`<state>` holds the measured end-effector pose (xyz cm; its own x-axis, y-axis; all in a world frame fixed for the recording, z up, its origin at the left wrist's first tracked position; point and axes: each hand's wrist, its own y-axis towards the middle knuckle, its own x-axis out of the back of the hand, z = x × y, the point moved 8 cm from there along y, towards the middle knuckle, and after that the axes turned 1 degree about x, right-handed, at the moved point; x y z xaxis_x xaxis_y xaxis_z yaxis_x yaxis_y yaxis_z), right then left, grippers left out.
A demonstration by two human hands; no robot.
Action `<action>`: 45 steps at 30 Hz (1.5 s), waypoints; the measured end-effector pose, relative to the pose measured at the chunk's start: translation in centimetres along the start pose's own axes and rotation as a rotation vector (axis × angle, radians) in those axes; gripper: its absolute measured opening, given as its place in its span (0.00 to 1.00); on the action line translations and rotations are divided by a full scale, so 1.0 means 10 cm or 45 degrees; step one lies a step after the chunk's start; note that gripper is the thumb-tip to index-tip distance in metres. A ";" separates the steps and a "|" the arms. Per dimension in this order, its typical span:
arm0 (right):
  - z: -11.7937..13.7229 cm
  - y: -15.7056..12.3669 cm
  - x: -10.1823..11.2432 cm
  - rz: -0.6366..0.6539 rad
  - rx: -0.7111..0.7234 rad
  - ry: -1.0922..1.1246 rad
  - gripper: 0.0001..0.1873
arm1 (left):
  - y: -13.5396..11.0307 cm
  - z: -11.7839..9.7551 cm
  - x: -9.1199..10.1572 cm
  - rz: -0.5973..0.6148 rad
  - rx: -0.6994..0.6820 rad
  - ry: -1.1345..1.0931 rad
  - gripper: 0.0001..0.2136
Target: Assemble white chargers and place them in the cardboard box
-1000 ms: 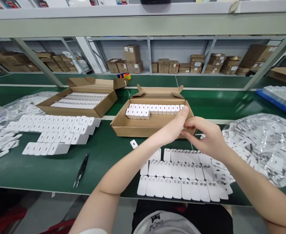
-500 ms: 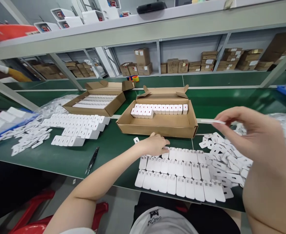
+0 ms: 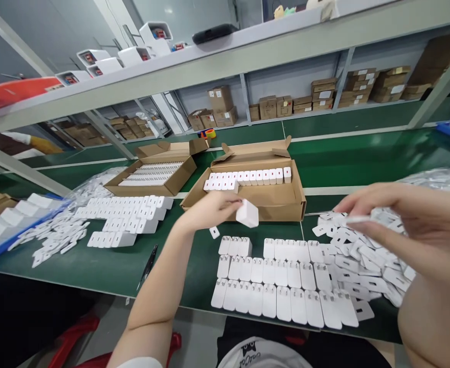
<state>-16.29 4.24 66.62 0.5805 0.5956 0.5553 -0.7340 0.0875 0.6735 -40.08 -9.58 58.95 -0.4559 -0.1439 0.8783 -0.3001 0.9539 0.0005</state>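
My left hand (image 3: pixel 213 207) is closed on a white charger block (image 3: pixel 248 214), held up in front of the near wall of a cardboard box (image 3: pixel 282 210). My right hand (image 3: pixel 420 225) pinches a thin white plate (image 3: pixel 357 220), seen nearly edge-on, above a loose pile of white cover plates (image 3: pixel 359 250). Below the hands, rows of white charger blocks (image 3: pixel 269 296) lie with metal prongs upward, and the top row has a gap. Inside the box, more white blocks with red-marked ends (image 3: pixel 263 177) stand along the back.
A second box (image 3: pixel 148 179) holds rows of white pieces. To the left lie grouped white blocks (image 3: pixel 121 212), loose plates (image 3: pixel 58 235) and a blue tray (image 3: pixel 2 248). Black tweezers (image 3: pixel 147 267) rest near the front edge. A shelf beam (image 3: pixel 225 56) crosses above the bench.
My left hand has risen from the top row, moving up and left with a charger block. My right hand has shifted slightly down, still pinching the thin plate. The view has tilted a little.
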 end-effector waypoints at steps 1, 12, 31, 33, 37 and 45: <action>0.05 0.02 -0.11 0.105 0.047 0.044 0.07 | -0.04 -0.04 0.20 -0.167 -0.005 -0.165 0.16; 0.28 0.09 -0.52 0.177 0.402 0.089 0.10 | 0.12 -0.77 -0.15 0.003 -0.158 -1.744 0.11; 0.04 0.17 -0.83 0.162 0.119 -0.205 0.26 | -0.07 -0.49 -0.08 -0.137 -0.040 -1.065 0.26; 0.07 0.19 -0.87 0.189 0.138 -0.213 0.22 | -0.11 -0.57 -0.08 -0.137 -0.043 -0.910 0.22; 0.08 0.20 -0.91 0.192 0.185 -0.203 0.18 | -0.11 -0.77 -0.09 -0.131 -0.232 -0.785 0.15; 0.05 0.15 -0.87 0.184 0.163 -0.161 0.17 | -0.06 -0.75 -0.09 -0.107 -0.268 -0.924 0.14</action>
<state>-22.29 -1.17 63.05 0.5181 0.4891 0.7017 -0.7665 -0.0984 0.6346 -33.17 -8.08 61.79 -0.8972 -0.2857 0.3368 -0.2248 0.9518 0.2086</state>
